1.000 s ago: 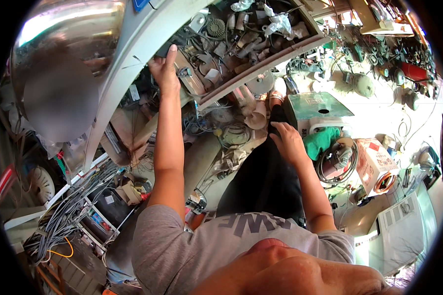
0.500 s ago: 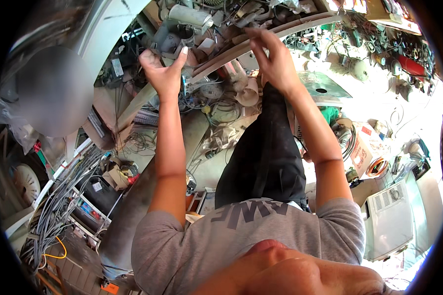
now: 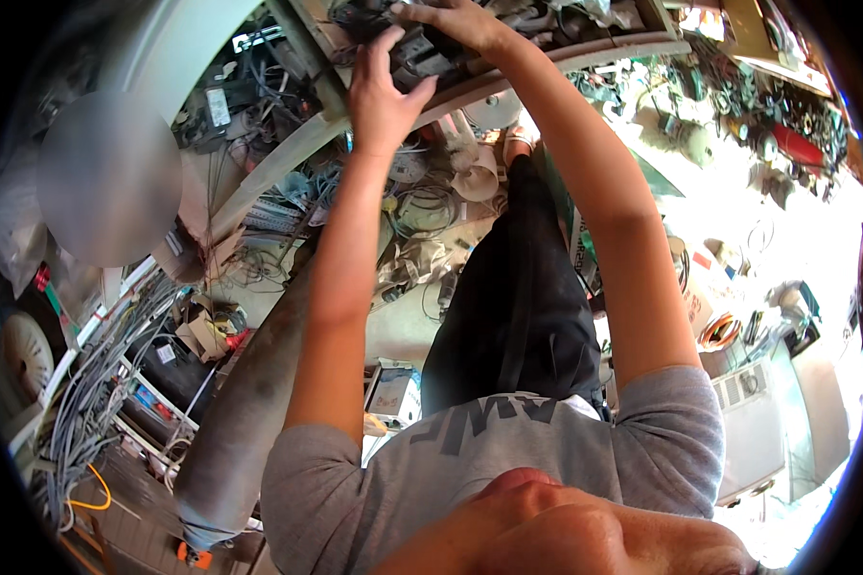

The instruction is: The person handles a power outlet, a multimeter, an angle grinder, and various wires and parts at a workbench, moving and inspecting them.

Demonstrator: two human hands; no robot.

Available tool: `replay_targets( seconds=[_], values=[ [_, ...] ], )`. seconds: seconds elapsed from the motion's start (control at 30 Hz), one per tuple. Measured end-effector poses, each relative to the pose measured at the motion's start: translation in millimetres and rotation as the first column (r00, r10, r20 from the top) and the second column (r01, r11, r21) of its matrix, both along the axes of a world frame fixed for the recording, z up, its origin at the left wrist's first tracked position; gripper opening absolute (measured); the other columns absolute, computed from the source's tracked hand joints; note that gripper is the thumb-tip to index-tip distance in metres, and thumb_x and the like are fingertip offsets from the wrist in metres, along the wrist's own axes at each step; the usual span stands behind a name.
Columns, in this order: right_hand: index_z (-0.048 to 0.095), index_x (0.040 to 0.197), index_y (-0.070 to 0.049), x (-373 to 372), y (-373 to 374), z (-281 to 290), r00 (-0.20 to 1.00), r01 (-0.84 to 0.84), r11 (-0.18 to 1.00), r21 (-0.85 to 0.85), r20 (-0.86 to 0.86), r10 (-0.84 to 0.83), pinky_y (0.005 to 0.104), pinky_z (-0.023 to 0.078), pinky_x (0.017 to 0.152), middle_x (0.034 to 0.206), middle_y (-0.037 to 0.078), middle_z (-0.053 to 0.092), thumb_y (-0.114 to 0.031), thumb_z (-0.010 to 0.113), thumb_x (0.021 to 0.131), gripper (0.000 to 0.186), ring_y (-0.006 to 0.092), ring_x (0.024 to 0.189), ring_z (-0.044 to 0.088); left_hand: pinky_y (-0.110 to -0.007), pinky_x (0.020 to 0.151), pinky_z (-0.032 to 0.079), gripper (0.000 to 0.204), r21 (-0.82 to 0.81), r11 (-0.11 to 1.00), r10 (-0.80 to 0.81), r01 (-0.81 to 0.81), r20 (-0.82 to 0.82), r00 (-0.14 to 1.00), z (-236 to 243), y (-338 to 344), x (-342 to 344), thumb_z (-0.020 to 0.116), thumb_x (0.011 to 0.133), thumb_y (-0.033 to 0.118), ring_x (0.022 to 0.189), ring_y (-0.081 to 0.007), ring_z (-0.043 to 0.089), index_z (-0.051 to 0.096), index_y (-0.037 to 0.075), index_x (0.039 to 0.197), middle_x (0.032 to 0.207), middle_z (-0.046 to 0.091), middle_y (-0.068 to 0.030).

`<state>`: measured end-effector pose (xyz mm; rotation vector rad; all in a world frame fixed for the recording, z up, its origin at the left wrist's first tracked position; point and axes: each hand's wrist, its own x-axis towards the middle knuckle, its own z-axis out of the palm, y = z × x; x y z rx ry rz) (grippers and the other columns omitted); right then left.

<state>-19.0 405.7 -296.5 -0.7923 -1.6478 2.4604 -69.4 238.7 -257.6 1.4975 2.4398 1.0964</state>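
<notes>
At the top of the head view, a wooden tray point(image 3: 566, 59) holds a jumble of dark, dusty parts point(image 3: 427, 53). My left hand point(image 3: 384, 101) is over the tray's near edge, thumb and fingers spread, with nothing visible between them. Farther in, my right hand point(image 3: 458, 24) reaches leftward over the dark parts with its fingers stretched out. Its fingertips are close to the parts; whether they touch them I cannot tell. I see no thing held in it.
A wide grey cylinder point(image 3: 244, 422) lies to my left beside bundled grey cables point(image 3: 86, 422). Below the tray are a pale cup-shaped piece point(image 3: 477, 180) and coiled wires point(image 3: 427, 211). Cluttered parts and a pale boxy casing point(image 3: 753, 422) are to my right.
Both hands have moved farther forward, the right one also leftward over the tray, so they are now closer together. The view has shifted, and the pale cylinder seen among the parts is out of sight.
</notes>
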Motion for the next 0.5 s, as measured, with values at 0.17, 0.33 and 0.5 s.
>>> replay_targets(
  seconds=[0.17, 0.33, 0.5],
  values=[
    [0.047, 0.128, 0.005, 6.7, -6.4, 2.8, 0.994, 0.035, 0.869, 0.494, 0.075, -0.083, 0.0399, 0.046, 0.089, 0.111, 0.026, 0.062, -0.045, 0.058, 0.084, 0.068, 0.0343, 0.105, 0.060, -0.034, 0.103, 0.038, 0.053, 0.067, 0.984, -0.178, 0.167, 0.480, 0.859, 10.0, 14.6, -54.7, 0.062, 0.079, 0.013, 0.118, -0.0236, 0.054, 0.050, 0.013, 0.130, 0.125, 0.058, -0.0116],
    [0.038, 0.134, 0.002, 6.6, -33.2, 14.4, 0.972, -0.053, 0.779, 0.625, 0.210, -0.103, 0.0495, 0.044, 0.091, 0.109, 0.033, 0.059, -0.043, 0.044, 0.091, 0.062, 0.0441, 0.103, 0.057, -0.036, 0.099, 0.040, 0.042, -0.032, 0.992, 0.124, -0.120, 0.179, 0.976, 15.5, 70.7, -117.2, 0.054, 0.094, 0.028, 0.115, -0.0290, 0.054, 0.052, 0.000, 0.125, 0.118, 0.060, -0.0182],
    [0.058, 0.121, -0.010, 1.8, -63.2, -1.8, 0.947, 0.159, 0.666, 0.729, 0.078, -0.312, 0.0435, 0.041, 0.099, 0.124, 0.020, 0.055, -0.048, 0.044, 0.089, 0.051, 0.0410, 0.114, 0.052, -0.034, 0.100, 0.039, 0.051, -0.315, 0.930, 0.225, -0.188, 0.083, 0.971, -25.7, 134.6, -184.3, 0.056, 0.092, 0.038, 0.116, -0.0277, 0.053, 0.053, 0.000, 0.125, 0.123, 0.058, -0.0188]
  ],
)
